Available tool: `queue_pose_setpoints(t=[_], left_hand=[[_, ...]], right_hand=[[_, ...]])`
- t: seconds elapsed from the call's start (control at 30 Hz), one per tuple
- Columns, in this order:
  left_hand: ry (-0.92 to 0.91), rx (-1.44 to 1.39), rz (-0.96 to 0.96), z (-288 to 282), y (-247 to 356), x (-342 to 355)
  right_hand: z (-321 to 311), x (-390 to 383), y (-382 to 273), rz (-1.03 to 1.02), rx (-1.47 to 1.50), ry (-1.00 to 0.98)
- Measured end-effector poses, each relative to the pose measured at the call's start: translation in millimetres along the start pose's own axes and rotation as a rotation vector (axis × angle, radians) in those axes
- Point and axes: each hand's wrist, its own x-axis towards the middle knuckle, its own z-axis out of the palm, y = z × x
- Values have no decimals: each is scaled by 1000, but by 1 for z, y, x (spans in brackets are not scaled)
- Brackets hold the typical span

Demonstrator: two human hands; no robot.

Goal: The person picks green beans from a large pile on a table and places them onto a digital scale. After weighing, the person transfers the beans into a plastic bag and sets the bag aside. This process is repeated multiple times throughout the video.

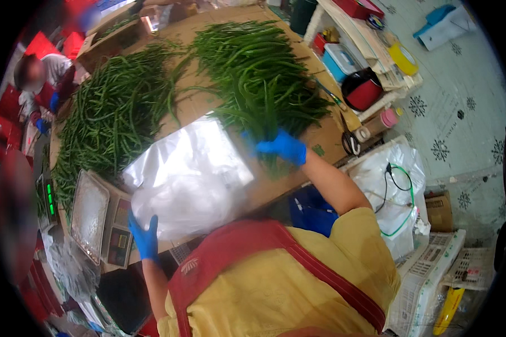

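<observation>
My right hand point(287, 147), in a blue glove, is closed around a bunch of long, thin green vegetables point(258, 115) at the near edge of the right pile point(253, 62). The exact kind is hard to tell, and the bunch is slightly blurred. My left hand point(144, 233), also blue-gloved, has thumb and fingers apart beside the near left edge of a stack of clear plastic bags point(191, 163). It holds nothing that I can see. The bags lie in front of me, between my hands. A looser pile of the green vegetables point(112, 112) spreads to the left.
A scale point(104, 219) stands left of the bags. Scissors point(349, 135) lie at the table's right edge, near a shelf point(388, 84) with a blue box and a red-black container. A white plastic sack point(391, 191) and crates point(427, 286) stand at right. Another person point(50, 84) is at far left.
</observation>
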Motion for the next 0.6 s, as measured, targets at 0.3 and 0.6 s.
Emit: queue_pose_setpoints(t=[0.3, 0.6], left_hand=[[-398, 132, 312, 35, 119, 30], [-448, -1046, -261, 132, 122, 25]], right_hand=[[79, 78, 92, -47, -471, 23], [117, 53, 173, 43, -126, 132]])
